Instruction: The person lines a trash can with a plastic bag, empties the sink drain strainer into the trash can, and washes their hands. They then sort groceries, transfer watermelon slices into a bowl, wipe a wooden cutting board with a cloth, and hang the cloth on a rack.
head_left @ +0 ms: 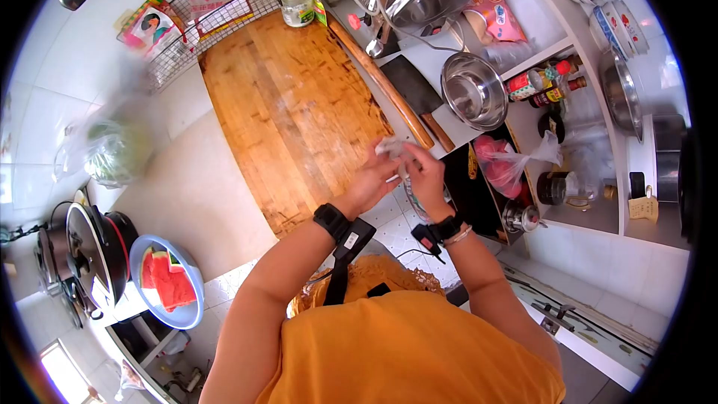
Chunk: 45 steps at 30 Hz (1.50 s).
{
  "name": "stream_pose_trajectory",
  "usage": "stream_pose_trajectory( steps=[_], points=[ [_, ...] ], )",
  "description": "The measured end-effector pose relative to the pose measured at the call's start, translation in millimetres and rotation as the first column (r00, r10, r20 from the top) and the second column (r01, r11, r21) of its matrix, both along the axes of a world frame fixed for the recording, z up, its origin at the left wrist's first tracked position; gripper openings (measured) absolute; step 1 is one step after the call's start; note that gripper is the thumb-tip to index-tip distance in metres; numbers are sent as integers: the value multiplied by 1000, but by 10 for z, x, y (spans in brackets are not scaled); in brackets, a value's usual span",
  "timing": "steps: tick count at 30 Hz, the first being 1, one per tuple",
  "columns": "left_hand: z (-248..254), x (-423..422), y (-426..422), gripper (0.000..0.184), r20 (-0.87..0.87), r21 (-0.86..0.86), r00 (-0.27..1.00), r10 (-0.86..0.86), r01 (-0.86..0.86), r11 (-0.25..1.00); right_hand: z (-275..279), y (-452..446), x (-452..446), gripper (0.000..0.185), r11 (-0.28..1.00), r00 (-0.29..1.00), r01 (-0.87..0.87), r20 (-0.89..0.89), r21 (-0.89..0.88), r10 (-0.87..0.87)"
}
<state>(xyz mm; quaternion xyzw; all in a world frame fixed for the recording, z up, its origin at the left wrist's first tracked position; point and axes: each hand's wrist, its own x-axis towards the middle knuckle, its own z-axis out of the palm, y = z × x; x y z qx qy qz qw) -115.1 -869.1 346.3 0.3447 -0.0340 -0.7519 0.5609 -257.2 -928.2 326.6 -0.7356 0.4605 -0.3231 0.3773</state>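
My left hand [364, 185] and my right hand [426, 183] meet over the near right edge of the wooden board [292, 112]. Between their fingertips is a small, soft, whitish piece [390, 147], too blurred to name. Both hands have bent fingers closed around it. Partly hidden behind my right hand is the rim of a dish [411, 196]. Just beyond the hands, a long wooden rolling pin [381, 82] lies along the board's right edge. Beside that is a cleaver [413, 84] with a wooden handle.
Right of the cleaver stands a steel bowl [474, 91]. A wire basket [217, 11] and a glass jar [298, 7] are at the board's far end. Left are a plastic-wrapped green vegetable [116, 153] and a blue basin [196, 284] with watermelon pieces [172, 280]. Shelves with bottles line the right.
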Motion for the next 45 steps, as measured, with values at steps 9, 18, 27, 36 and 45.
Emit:
stream_pose_trajectory(
  steps=[9, 18, 27, 36, 45],
  points=[
    [50, 731, 789, 39, 418, -36, 904, -92, 117, 992, -689, -452, -141, 27, 703, 678, -547, -733, -455, 54],
    [374, 1158, 1634, 30, 460, 88, 874, 157, -221, 971, -635, -432, 10, 7, 608, 422, -656, -885, -447, -195],
    [556, 1372, 2267, 33, 543, 51, 793, 276, -359, 932, -727, -218, -308, 6, 675, 426, -587, -879, -447, -212],
    [568, 1499, 2816, 26, 517, 52, 736, 437, -537, 842, -997, 232, -536, 21, 554, 999, -37, 53, 832, -12],
    [662, 1373, 3480, 25, 537, 144, 664, 521, -680, 719, 34, 709, 363, 37, -180, 569, -810, 674, 558, -471]
  ],
)
